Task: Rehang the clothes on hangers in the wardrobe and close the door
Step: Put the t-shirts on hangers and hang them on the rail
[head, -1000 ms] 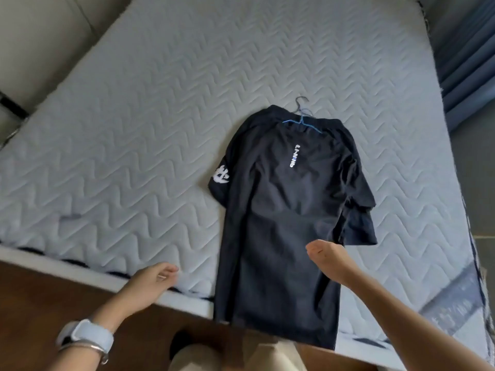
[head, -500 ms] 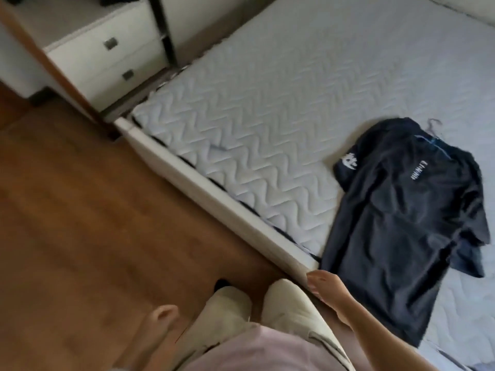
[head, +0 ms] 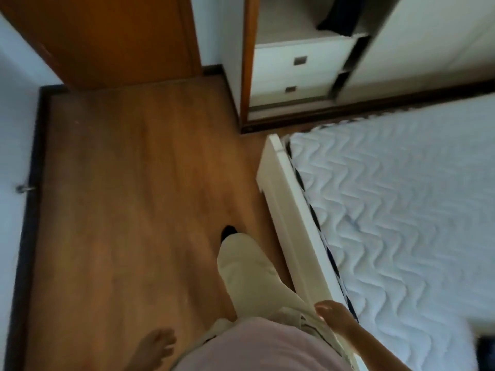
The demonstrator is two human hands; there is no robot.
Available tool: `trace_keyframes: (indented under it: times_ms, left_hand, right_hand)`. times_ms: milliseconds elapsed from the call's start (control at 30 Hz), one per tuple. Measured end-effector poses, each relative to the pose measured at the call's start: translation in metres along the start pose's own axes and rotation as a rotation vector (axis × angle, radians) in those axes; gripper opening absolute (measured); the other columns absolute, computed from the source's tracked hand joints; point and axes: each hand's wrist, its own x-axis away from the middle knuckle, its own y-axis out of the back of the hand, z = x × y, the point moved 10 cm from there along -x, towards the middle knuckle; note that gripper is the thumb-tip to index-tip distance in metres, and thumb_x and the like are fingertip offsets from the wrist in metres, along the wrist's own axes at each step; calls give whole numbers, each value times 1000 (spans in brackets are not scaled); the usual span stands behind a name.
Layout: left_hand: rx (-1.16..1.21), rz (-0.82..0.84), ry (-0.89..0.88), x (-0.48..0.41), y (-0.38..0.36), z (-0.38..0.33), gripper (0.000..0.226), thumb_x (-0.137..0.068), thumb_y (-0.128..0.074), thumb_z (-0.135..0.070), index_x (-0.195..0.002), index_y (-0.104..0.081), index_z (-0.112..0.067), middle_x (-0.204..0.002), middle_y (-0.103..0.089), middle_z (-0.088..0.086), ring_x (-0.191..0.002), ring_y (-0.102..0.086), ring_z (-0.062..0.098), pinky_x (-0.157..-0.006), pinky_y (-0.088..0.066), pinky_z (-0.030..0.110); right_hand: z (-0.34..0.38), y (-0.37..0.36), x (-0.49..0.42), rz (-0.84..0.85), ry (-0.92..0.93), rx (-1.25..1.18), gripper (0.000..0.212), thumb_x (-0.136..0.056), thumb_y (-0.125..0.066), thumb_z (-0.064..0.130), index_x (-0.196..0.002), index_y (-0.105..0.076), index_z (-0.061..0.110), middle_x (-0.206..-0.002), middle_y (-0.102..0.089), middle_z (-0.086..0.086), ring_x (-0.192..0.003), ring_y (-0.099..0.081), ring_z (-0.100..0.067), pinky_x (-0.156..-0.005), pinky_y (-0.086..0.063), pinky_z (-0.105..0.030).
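The wardrobe stands ahead at the top, its sliding door pushed aside so two white drawers and a dark garment hanging above them show. My left hand hangs empty at my side, low on the left, with relaxed fingers. My right hand swings empty beside my hip, next to the bed frame. A dark scrap at the lower right edge may be the black T-shirt on the mattress; the rest of it and its hanger are out of view.
The white bed frame and quilted mattress fill the right side. Wooden floor runs ahead to the wardrobe. A brown room door stands at the top left, a white wall with a doorstop on the left.
My view has swung left from the bed and T-shirt toward the floor and the open wardrobe. Both hands dropped to my sides, empty. One leg is stepping forward.
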Motion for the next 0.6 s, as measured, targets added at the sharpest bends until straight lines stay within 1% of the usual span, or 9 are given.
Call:
trace_keyframes:
  times_ms: [33,67,100,200,233,300,367,467,600]
  left_hand:
    - [-21,24,21,11,-10,-19,20,-93,-50,-11,-106,-57,2,-92,-58,17,-79,-54,27,-67,-34,29]
    - [-13,45,12,19,-7,-39,21,-92,-51,-10,-107,-56,4,-89,-58,16,-75,-53,25,-66,-34,28]
    - [1,-3,-10,10,-3,-68,23,-92,-52,-11,-107,-56,6,-86,-58,15,-73,-53,24,-64,-33,27]
    - [59,-44,-50,18,11,-168,19,-93,-50,-16,-104,-57,-2,-87,-58,11,-76,-54,23,-63,-33,26]
    - [73,-36,-117,11,12,-201,15,-94,-48,-17,-99,-56,-6,-89,-59,10,-77,-54,22,-62,-33,25]
    - [58,-36,-212,16,13,-274,13,-96,-45,-19,-98,-55,-10,-93,-60,7,-80,-55,20,-63,-36,25]
    - [68,-40,-269,12,19,-332,14,-96,-45,-20,-103,-54,-11,-92,-60,3,-86,-55,19,-68,-40,28]
    - [35,-35,-268,-5,26,-399,16,-96,-45,-22,-105,-54,-12,-92,-59,1,-92,-55,21,-79,-40,31]
    - [35,-12,-223,-49,35,-459,20,-94,-48,-21,-106,-57,-7,-95,-62,7,-85,-57,22,-65,-38,27]
  right_hand:
    - [8,6,-8,66,-115,-20,28,-95,-44,13,-114,-64,6,-122,-60,-8,-116,-55,-19,-96,-39,-24]
    - [24,18,-25,92,-121,-74,30,-96,-42,15,-116,-62,5,-126,-58,-8,-118,-53,-20,-96,-38,-25]
    - [47,36,-44,85,-114,-97,30,-96,-43,15,-117,-62,5,-126,-58,-10,-115,-54,-21,-92,-39,-25]
    - [116,85,-100,107,-106,-137,30,-94,-45,12,-115,-61,-2,-98,-63,-12,-93,-59,-23,-77,-42,-28]
    - [140,101,-115,113,-93,-143,30,-94,-45,13,-114,-61,-3,-90,-61,-10,-87,-59,-23,-72,-44,-30]
    - [188,137,-143,93,-78,-212,29,-95,-44,14,-113,-60,-3,-90,-61,-11,-84,-57,-22,-63,-43,-25]
    - [238,174,-169,50,-40,-316,24,-95,-44,13,-110,-60,2,-95,-62,-12,-87,-57,-22,-63,-40,-22]
    - [294,214,-202,35,-2,-447,16,-94,-44,9,-100,-58,8,-91,-60,-9,-89,-56,-22,-61,-40,-19]
    - [313,240,-254,14,-77,-500,18,-93,-46,7,-103,-60,4,-83,-59,-7,-76,-56,-20,-53,-41,-15]
